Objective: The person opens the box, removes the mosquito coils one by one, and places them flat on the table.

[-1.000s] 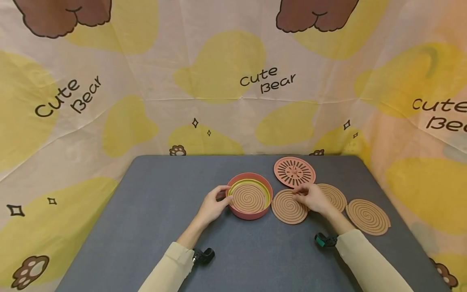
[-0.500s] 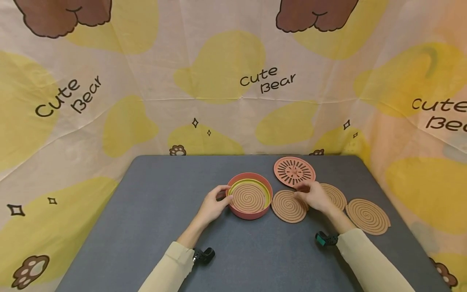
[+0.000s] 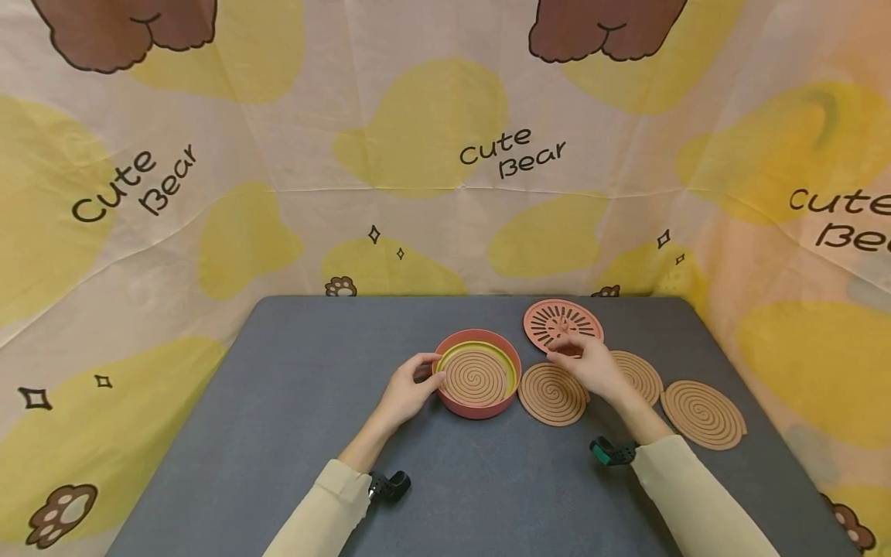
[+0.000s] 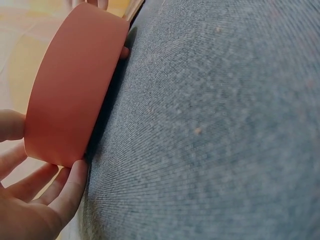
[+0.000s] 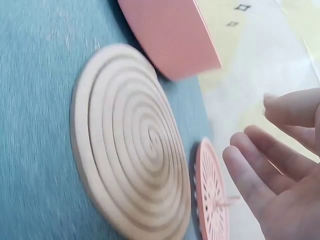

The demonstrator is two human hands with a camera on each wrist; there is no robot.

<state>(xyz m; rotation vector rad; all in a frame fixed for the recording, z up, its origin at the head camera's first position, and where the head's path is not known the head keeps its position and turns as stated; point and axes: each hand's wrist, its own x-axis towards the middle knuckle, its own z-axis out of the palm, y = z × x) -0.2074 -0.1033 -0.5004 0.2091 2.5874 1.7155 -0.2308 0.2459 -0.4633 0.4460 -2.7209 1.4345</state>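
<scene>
A round coral mosquito coil box (image 3: 476, 412) with a yellow-green inner ring holds a tan mosquito coil (image 3: 476, 377) lying flat. My left hand (image 3: 406, 393) grips the box's left side; in the left wrist view its fingers (image 4: 72, 187) touch the coral wall. Right of the box, a loose mosquito coil (image 3: 552, 398) lies on the table. Over this coil's far edge hovers my right hand (image 3: 590, 367), its fingers loosely bent, with nothing between them in the right wrist view. The slotted pink lid (image 3: 546, 319) lies just beyond, partly hidden by that hand.
Two more places on the right hold coils: one coil (image 3: 640, 373) partly behind my right forearm, another coil (image 3: 703, 414) near the table's right edge. The grey table (image 3: 313, 371) meets a patterned cloth backdrop (image 3: 418, 155).
My right hand has lifted off the loose coil beside the box and shifted slightly left, towards the lid. That coil has settled flat. My left hand stays on the box.
</scene>
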